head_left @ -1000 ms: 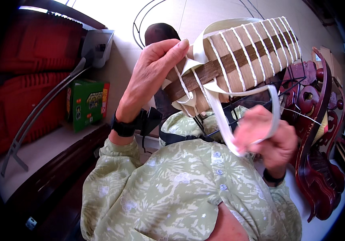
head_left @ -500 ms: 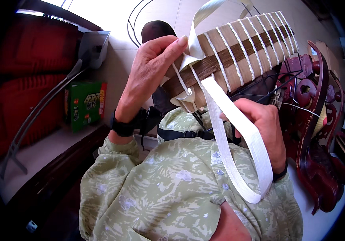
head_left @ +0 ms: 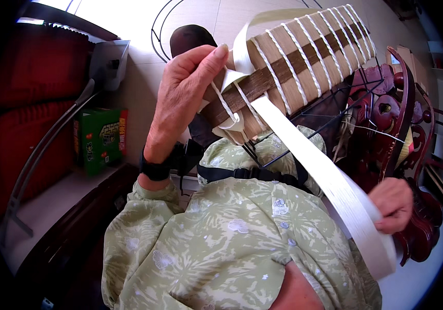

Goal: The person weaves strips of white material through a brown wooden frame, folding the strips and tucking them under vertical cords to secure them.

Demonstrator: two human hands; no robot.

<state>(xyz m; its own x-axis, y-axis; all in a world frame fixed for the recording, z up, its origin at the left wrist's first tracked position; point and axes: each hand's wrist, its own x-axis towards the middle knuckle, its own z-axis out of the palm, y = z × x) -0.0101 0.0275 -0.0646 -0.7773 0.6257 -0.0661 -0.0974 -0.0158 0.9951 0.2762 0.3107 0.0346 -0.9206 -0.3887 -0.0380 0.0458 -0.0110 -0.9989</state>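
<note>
A panel of light wood-toned strips with one dark brown band (head_left: 265, 82) slants up to the right above my lap. White twisted cords (head_left: 295, 67) cross it at intervals on a black wire frame (head_left: 330, 116). My left hand (head_left: 183, 95) grips the panel's near left end, thumb on top and fingers behind it. Beside the thumb, a cream flat strip folds under a cord and loops over the far side. From the brown band, the pale flat strip (head_left: 314, 155) runs down to the right, where my right hand (head_left: 393, 206) is closed on it, slightly blurred.
At the right stands dark red carved wooden furniture (head_left: 405, 129). A green box (head_left: 100, 139), red cushions (head_left: 35, 150) and a curved grey metal rail (head_left: 51, 139) are on the left. A black wire hoop (head_left: 162, 26) lies on the tiled floor beyond.
My right hand has moved right and down, drawing the pale strip out from a hanging loop into a long, straighter run. My left hand and the panel have shifted slightly left.
</note>
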